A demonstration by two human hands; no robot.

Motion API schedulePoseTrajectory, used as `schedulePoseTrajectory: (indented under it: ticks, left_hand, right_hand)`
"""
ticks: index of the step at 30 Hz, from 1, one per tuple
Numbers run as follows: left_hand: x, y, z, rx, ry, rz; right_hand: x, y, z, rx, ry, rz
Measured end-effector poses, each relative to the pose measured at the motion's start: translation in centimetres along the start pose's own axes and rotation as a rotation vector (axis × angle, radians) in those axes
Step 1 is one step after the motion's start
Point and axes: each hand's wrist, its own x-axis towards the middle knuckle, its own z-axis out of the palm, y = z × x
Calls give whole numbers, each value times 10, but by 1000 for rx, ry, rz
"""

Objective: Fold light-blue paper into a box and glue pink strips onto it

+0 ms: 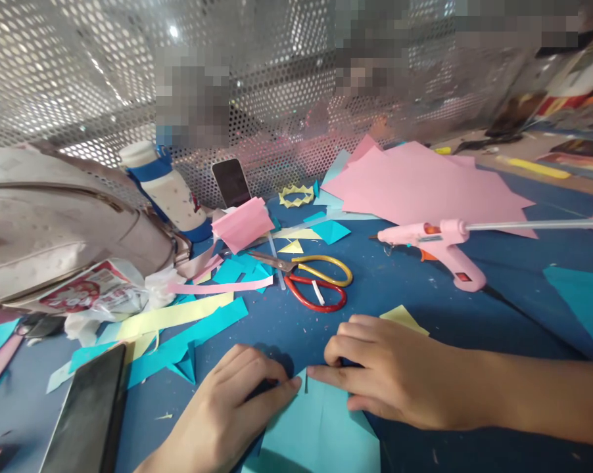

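A light-blue sheet of paper (321, 427) with folded edges and a pointed top lies at the bottom middle of the head view. My left hand (232, 401) is closed, its thumb on the paper's left slope close to the tip and its other fingers curled. From the right, my right hand (395, 374) grips the paper, index fingertip at the tip and thumb on the right edge. A narrow dark gap shows between the two fingertips. The undersides of the fingers are hidden. Beyond the hands lie scissors (291, 266) with one yellow and one red handle loop.
A pink glue gun (439, 243) lies at the right before stacked pink paper (425, 184). Paper scraps (178, 315) and a phone (84, 414) are at left. Behind them stand a bag (70, 217), a bottle (168, 190) and another phone (231, 182), along a perforated metal panel (277, 98).
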Motion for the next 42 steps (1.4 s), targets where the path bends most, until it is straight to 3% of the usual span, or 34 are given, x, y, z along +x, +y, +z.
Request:
schedulePoseTrajectory:
  ticks: [6,11,17,24,29,35,42]
  left_hand:
    - [-2,-1,-2,-39,-94,-40]
    - [0,-3,-4,41,-57,131]
    - [3,-4,-4,45,7,164]
    - [0,-3,-5,156,-2,237]
    - [3,-2,-1,173,76,279]
    - [-1,-4,5,168,70,285]
    - [2,3,0,356,68,328]
  right_hand:
    - [-1,0,0,10,12,-3]
    - [-2,-1,0,-20,12,-5]
    - [-1,0,1,-54,53,-17]
    - [-8,-4,-6,-99,254,-75]
    - [-11,-13,-10,-124,213,-169]
    - [-11,-16,-10,-106,150,-100]
    - [-15,-19,-12,-118,84,-19]
